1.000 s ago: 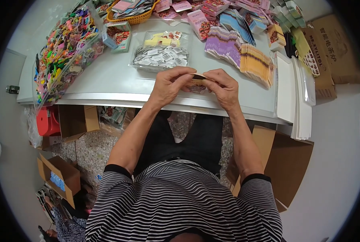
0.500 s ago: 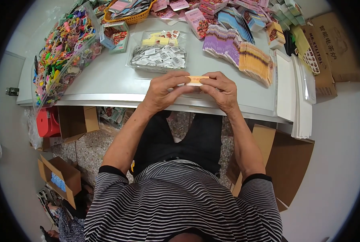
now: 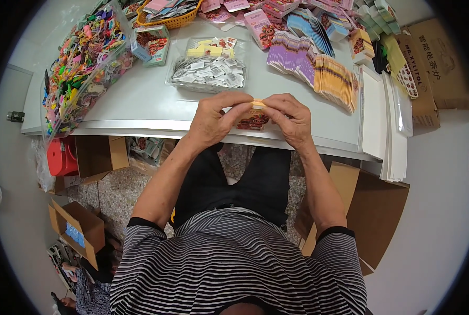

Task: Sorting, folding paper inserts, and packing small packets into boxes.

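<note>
A small orange-yellow cardboard box with red cartoon figures is held upright at the table's front edge, its printed face toward me. My left hand pinches its top left corner between thumb and fingers. At the top right corner, my right hand has a matching pinch. The fingertips of both hands cover much of the top end. Beyond the hands stands a clear plastic tub of small white printed slips and yellow ones. To the right lies a fanned row of flat orange cartons.
A large clear bag of colourful small trinkets fills the table's left. Purple flat cartons, blue cartons and pink boxes crowd the back right. A yellow basket stands behind. An open brown carton is below right.
The box has tilted so its printed front now shows below the fingers. My fingertips have moved closer together along its top end.
</note>
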A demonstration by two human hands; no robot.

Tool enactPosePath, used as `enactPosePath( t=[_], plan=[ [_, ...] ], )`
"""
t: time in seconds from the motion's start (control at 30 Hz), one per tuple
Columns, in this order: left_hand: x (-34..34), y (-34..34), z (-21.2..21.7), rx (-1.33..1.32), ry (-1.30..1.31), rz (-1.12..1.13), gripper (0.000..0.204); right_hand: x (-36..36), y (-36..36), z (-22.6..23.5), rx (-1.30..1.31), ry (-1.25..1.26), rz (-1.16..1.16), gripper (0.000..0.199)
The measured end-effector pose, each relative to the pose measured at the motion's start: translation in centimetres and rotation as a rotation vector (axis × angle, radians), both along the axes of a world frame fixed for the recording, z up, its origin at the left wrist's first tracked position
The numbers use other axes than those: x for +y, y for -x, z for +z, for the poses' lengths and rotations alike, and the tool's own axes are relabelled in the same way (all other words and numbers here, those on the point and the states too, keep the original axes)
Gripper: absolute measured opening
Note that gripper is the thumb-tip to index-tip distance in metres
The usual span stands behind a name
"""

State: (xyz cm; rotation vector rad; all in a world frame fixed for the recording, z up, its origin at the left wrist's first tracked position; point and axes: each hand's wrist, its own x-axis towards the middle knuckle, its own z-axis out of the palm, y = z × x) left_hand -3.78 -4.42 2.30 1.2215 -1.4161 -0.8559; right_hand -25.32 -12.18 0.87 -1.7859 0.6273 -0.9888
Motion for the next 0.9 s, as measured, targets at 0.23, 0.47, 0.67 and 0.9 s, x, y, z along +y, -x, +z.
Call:
enactPosePath(
  t=[0.23, 0.47, 0.67, 0.9],
  plan=[
    [-0.6, 0.6, -0.6, -0.059, 0.164, 0.065, 0.018, -0.4, -0.3, 0.4, -0.054, 0.11, -0.024, 0.019],
    [-0.5, 0.4, -1.6, -0.081, 0.209, 0.04, 0.018, -0.2, -0.2, 1.1, 0.023, 0.116, -0.035, 0.017],
    [-0.9, 0.7, -0.4, -0.089, 0.164, 0.041, 0.017, -0.8, -0.1, 1.9, 0.066, 0.066, -0.01, 0.014],
    [-0.3, 0.2, -0.8, -0.038, 0.152, 0.014, 0.018, -0.7, 0.0, 1.3, 0.047, 0.086, 0.022, 0.015]
  ],
)
